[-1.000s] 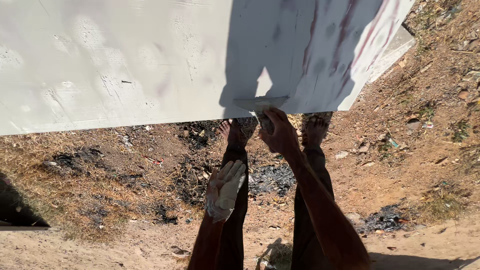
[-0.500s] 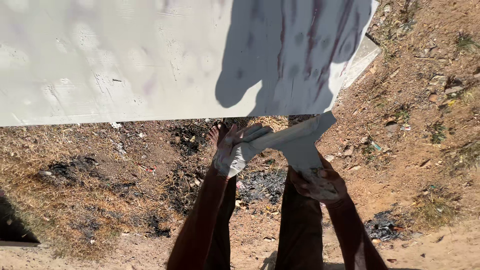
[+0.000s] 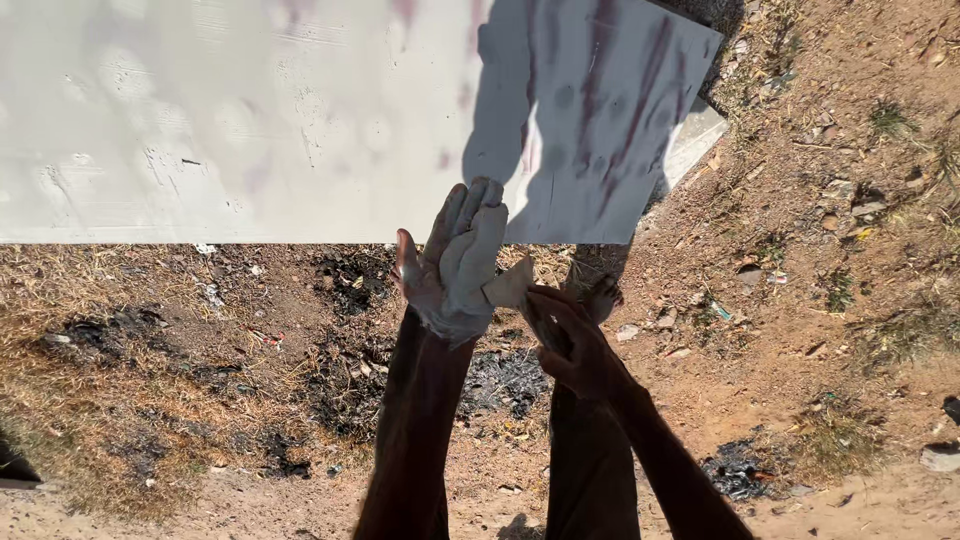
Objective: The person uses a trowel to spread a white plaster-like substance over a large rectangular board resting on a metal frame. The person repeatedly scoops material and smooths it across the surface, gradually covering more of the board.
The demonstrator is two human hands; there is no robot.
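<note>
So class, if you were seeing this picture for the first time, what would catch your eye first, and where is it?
First, the large white painted board across the top, with reddish streaks at its right end. Below its lower edge, mid-frame, the left hand is raised open with a pale cloth draped over it, while the right hand pinches the cloth's end. Beneath lies dry ground with black charred patches.

We see no packages, labels, signs or screens here. The only flat surface is a large white board [image 3: 250,120] across the top of the view, unmarked by print, bearing faint reddish smears towards its right end.
</note>
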